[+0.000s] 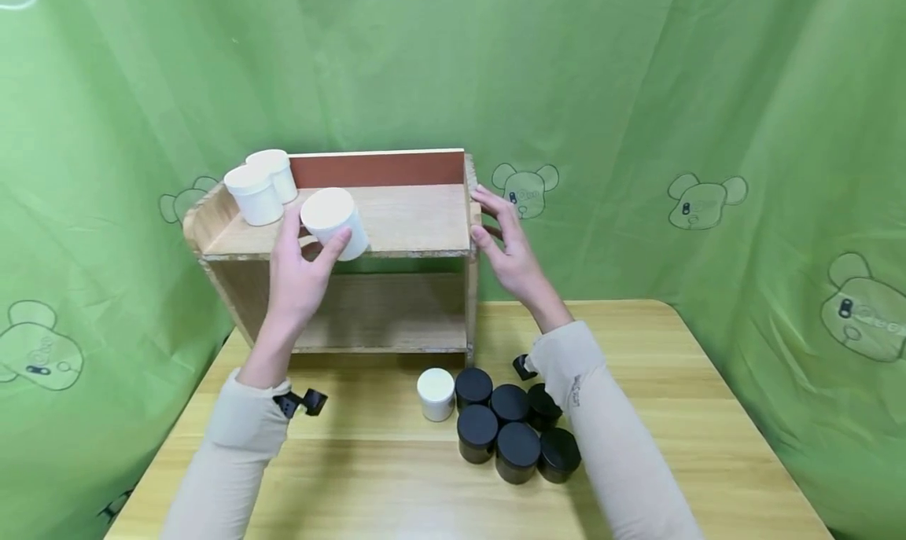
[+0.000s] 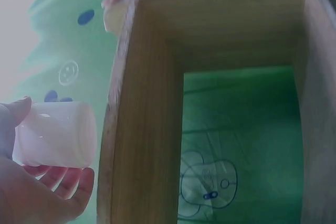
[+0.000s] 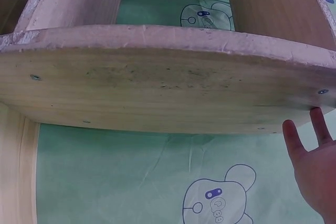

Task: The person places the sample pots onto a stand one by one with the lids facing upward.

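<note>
My left hand grips a white lidded jar between thumb and fingers, tilted, at the front edge of the upper board of a small wooden shelf. In the left wrist view this jar lies sideways in the fingers, just outside the board's edge. Two more white jars stand together at the upper board's left end. At the shelf's right side panel, my right hand rests with fingers spread. The right wrist view shows fingertips against that panel.
One white jar stands on the wooden table in front of the shelf. Beside it several black lidded jars are clustered, close to the right forearm. A green patterned curtain hangs behind and around the table.
</note>
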Demonstrator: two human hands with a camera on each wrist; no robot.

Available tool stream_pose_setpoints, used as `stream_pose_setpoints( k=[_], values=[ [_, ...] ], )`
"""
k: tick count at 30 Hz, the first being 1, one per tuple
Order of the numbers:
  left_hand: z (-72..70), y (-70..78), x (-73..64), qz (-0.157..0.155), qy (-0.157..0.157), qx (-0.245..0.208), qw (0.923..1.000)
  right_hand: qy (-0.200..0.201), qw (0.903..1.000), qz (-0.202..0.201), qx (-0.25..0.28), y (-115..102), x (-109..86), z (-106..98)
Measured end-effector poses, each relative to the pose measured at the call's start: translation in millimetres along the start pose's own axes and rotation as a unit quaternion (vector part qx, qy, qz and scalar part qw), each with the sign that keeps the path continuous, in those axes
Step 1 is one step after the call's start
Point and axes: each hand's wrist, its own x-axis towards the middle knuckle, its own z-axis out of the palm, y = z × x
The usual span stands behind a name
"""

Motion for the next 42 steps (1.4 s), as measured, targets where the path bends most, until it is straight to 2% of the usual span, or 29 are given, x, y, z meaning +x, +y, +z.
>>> stream_pose_setpoints(
  k=[8,23,29,36,42],
  values=[
    [-0.8,-5.5,28.1,-0.027,0.014,0.021,0.9993,-0.002,1.0,0.005,-0.008,-1,-2.7,-1],
    [-10.2,-19.8,61.0,-0.038,0.021,0.035,0.9984,-0.004,0.9998,0.003,-0.017,0,-1.1,-1],
    [-11.2,-21.8,74.8,-0.047,0.024,0.066,0.9964,-0.003,0.9999,0.006,-0.015,1,-0.6,-2],
    [-7.4,-21.5,89.2,-0.063,0.012,0.082,0.9945,0.004,0.9998,0.003,-0.018,36,2.6,-3],
    [-5.2,-25.2,94.4,-0.06,0.012,0.091,0.994,-0.004,0.9996,-0.001,-0.029,33,3.0,-5]
  ],
)
